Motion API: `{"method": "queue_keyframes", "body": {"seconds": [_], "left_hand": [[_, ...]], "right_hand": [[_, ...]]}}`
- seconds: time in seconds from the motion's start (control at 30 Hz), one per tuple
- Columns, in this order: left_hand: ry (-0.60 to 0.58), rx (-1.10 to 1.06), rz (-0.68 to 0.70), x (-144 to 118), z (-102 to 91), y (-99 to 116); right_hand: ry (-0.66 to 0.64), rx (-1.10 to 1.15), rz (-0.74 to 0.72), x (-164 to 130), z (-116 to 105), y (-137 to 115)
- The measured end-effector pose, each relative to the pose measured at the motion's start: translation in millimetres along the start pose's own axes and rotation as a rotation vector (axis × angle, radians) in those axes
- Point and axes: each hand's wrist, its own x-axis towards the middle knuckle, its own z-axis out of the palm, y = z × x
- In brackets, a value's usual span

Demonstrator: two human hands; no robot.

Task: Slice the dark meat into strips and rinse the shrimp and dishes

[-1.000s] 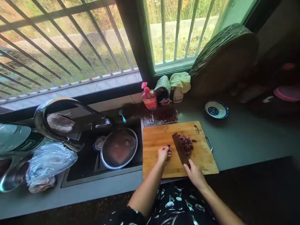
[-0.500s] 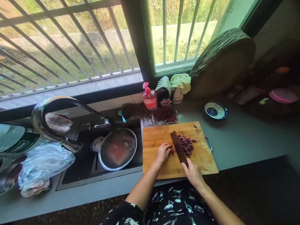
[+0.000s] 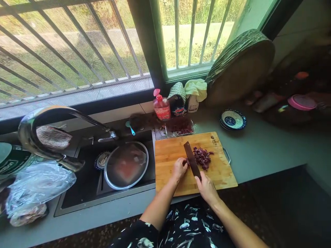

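Observation:
My right hand (image 3: 208, 188) grips the handle of a dark, broad-bladed cleaver (image 3: 191, 159). Its blade stands on edge across the wooden cutting board (image 3: 167, 182). To the left of the blade, my left hand (image 3: 179, 168) is closed with curled fingers at a small dark purple-red food piece (image 3: 188, 161), mostly hidden by the fingertips and blade. A heap of chopped purple-red pieces (image 3: 203, 157) lies on the board just right of the cleaver; whether they are meat or vegetable I cannot tell.
Behind the board is a clear tray (image 3: 182, 126) holding dark red food. Stacked patterned bowls (image 3: 233, 120) stand to the right. On the left, a round covered basin (image 3: 126, 166) sits in the sink (image 3: 77, 194) below a curved faucet (image 3: 62, 110). A red pump bottle (image 3: 162, 107) stands by the window.
The view has shifted slightly, moving the scene left. The cleaver is now closer to my left fingertips, and less of the small piece there shows. Both hands keep their grips.

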Motion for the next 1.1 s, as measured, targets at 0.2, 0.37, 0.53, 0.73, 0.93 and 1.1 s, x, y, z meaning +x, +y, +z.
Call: {"method": "queue_keyframes", "body": {"seconds": [0.2,0.37,0.53,0.73,0.93,1.1], "left_hand": [[0.063,0.047,-0.020,-1.7,11.4,-3.7],[0.053,0.002,0.048,-4.2,9.4,-5.6],[0.085,0.002,0.061,-5.0,10.9,-8.5],[0.090,0.042,0.051,-2.5,15.4,-4.1],[0.110,0.054,0.007,-1.7,18.6,2.0],[0.119,0.061,-0.006,-2.3,20.6,-1.0]], "right_hand": [[0.015,-0.068,-0.018,-1.1,3.7,-3.5],[0.024,-0.122,-0.019,-4.7,3.0,-4.9],[0.020,-0.189,-0.025,-4.7,2.0,-14.7],[0.009,-0.273,0.022,-7.5,9.9,-15.2],[-0.057,-0.264,0.036,-17.9,12.4,-3.7],[-0.109,-0.191,0.049,2.7,8.2,-9.5]]}}
